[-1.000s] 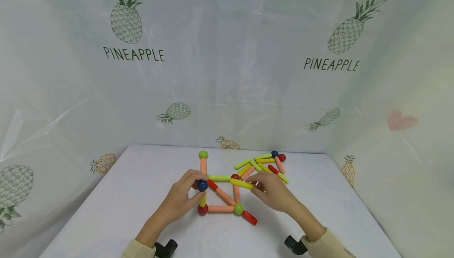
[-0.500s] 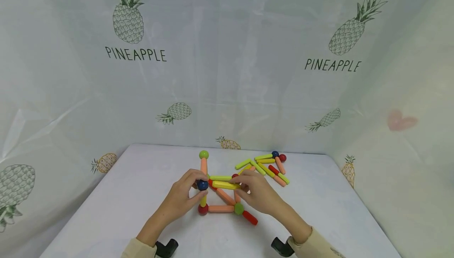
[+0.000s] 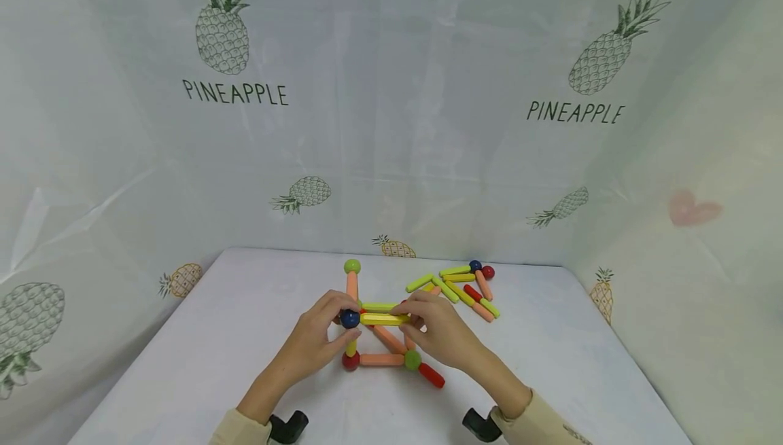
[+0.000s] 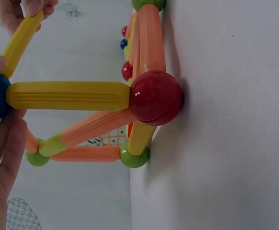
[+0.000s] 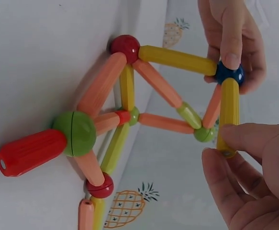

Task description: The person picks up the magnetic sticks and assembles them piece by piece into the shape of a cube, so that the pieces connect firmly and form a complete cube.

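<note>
In the head view my left hand [image 3: 315,333] pinches a blue ball [image 3: 350,318] between thumb and fingers. Below the ball, an upright yellow rod [image 4: 67,96] joins it to a red ball [image 4: 156,98] on the table. My right hand [image 3: 443,329] pinches one end of another yellow rod [image 5: 229,108], held level; its other end meets the blue ball. A frame of rods and balls stands beneath, with a green ball [image 5: 74,133] at its near right corner and a short red rod [image 5: 31,152] sticking out from that ball. My right fingers hide part of the frame.
Behind my right hand lies a loose pile of green, yellow, orange and red rods [image 3: 459,288], with a blue ball [image 3: 476,266] and a red ball [image 3: 488,272] beside it. A green ball [image 3: 352,266] tops the frame's back left part. A pineapple-print cloth [image 3: 391,126] hangs behind the table.
My right hand has moved left with the yellow rod, bringing its free end against the blue ball. My left hand has kept its place on the ball.
</note>
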The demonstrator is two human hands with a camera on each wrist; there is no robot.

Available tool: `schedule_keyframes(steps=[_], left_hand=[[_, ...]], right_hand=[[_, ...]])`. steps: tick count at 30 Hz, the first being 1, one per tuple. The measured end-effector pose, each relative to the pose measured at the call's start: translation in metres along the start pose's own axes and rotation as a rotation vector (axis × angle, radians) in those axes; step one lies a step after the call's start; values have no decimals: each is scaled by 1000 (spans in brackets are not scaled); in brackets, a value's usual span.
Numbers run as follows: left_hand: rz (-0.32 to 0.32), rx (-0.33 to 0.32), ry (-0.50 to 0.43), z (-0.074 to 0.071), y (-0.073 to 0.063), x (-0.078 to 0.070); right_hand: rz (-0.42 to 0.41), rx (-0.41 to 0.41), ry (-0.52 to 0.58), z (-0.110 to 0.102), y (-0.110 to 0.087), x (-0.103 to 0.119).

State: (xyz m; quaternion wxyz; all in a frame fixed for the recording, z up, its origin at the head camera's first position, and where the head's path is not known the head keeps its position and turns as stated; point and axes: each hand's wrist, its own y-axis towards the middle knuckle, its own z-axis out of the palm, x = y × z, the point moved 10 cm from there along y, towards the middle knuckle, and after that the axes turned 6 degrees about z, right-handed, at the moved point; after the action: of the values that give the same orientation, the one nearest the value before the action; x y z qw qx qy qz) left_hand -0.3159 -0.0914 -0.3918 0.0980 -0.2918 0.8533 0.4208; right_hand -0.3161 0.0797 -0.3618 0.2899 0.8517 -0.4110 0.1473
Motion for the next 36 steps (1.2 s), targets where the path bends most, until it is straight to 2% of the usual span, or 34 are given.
schedule_keyframes(steps=[8,11,17,29,33,36], left_hand=[[28,-7,129,1,7,-8],[19,-14,150,3,9,-9],[-39,-33,141,5,8,-3],[-85,-39,83,8,7,2],[-87,-40,75,8,7,1],[-93,-42,70,8,7,1]], right_hand=[[13,-29,38,-1,2,-3],[6,-34,60,-2,2,-2],[-11,-39,91,-3,2,-3],[-2,-23,102,-7,-1,-11],[22,-20,71,-15,-6,-24],[69,-31,29,-24,-11,-43]])
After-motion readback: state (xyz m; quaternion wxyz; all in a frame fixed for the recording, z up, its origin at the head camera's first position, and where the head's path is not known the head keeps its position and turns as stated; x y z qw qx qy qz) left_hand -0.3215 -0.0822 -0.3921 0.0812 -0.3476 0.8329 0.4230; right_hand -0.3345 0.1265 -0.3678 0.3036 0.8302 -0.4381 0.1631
